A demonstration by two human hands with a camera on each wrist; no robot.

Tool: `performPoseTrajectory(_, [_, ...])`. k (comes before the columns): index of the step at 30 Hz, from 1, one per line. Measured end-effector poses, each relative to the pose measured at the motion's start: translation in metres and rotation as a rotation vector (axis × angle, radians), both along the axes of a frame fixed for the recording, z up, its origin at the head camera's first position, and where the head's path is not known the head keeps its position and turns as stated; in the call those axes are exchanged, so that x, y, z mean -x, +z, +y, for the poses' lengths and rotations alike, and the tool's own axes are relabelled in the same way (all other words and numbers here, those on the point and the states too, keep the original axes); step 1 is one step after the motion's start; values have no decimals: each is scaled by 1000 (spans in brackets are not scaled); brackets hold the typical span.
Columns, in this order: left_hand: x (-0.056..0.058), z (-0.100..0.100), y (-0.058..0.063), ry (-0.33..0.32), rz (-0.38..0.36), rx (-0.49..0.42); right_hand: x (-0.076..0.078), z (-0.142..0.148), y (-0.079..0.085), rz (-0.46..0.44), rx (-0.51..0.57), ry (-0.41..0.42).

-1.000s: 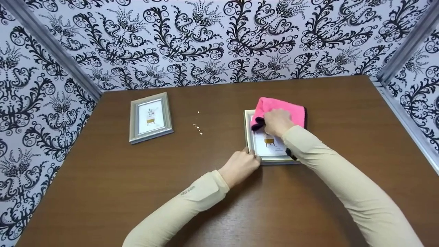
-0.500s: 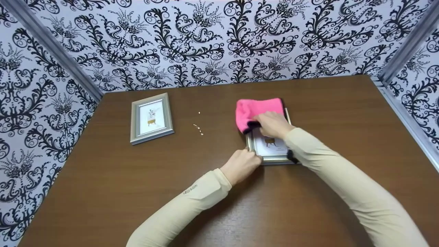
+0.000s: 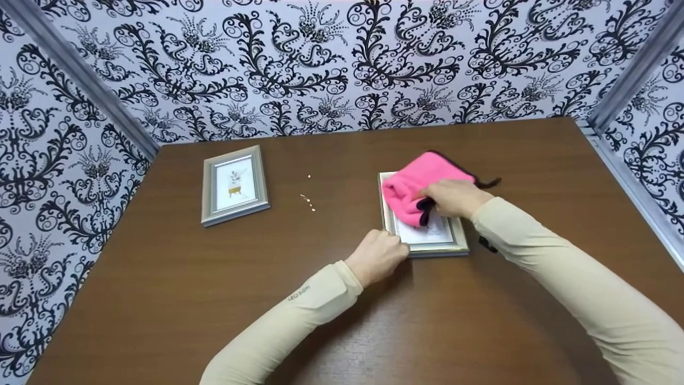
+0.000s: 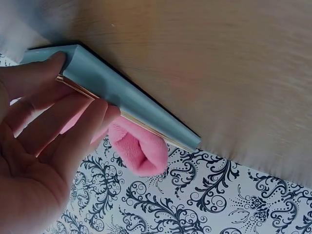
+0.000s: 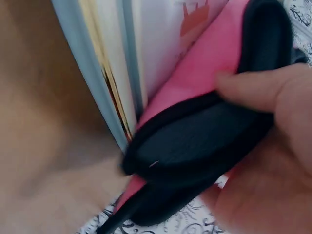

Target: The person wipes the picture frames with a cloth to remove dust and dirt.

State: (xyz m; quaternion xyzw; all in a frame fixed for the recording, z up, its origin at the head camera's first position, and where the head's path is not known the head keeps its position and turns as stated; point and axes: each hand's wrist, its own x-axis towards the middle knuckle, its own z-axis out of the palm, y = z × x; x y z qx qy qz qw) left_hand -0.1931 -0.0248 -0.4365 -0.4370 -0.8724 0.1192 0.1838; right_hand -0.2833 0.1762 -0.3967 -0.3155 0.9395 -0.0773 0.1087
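Observation:
A pale picture frame with a thin gold edge lies flat on the right half of the table. At its near left corner my left hand grips the frame, thumb against the outer side and fingers over the edge, as the left wrist view shows with the blue-grey frame side. My right hand holds a bunched pink cloth with dark trim on top of the glass. The cloth covers the upper part of the picture. In the right wrist view, the thumb presses the folded dark-backed cloth.
A second picture frame, with a similar plant picture, lies at the back left of the brown table. Several small pale specks are scattered between the two frames. Patterned walls stand behind and at both sides.
With the cloth, my right hand has moved left and then back right and nearer over the glass. The left hand keeps its place at the frame's corner.

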Motion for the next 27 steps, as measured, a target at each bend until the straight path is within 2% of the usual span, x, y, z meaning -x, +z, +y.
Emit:
performPoseTrajectory(4, [1, 2, -1, 2, -11, -7, -10, -8, 2, 71, -97, -138])
performPoseTrajectory(8, [2, 4, -2, -8, -17, 0, -17, -23, 1, 114, -187, -193])
performPoseTrajectory(10, [2, 4, -3, -14, -5, 9, -18, -30, 1, 99, -182, -199])
performPoseTrajectory(13, [4, 3, -3, -23, 23, 16, -20, -37, 1, 64, -109, -197])
performPoseTrajectory(16, [5, 2, -4, -30, 51, -1, -20, -42, 0, 48, 11, -164])
performPoseTrajectory(22, [8, 0, -4, -53, 64, -38, -19, -41, -5, 24, 217, 10])
performPoseTrajectory(27, [9, 0, -3, -56, 63, -18, -17, -34, -6, 7, 239, 115])
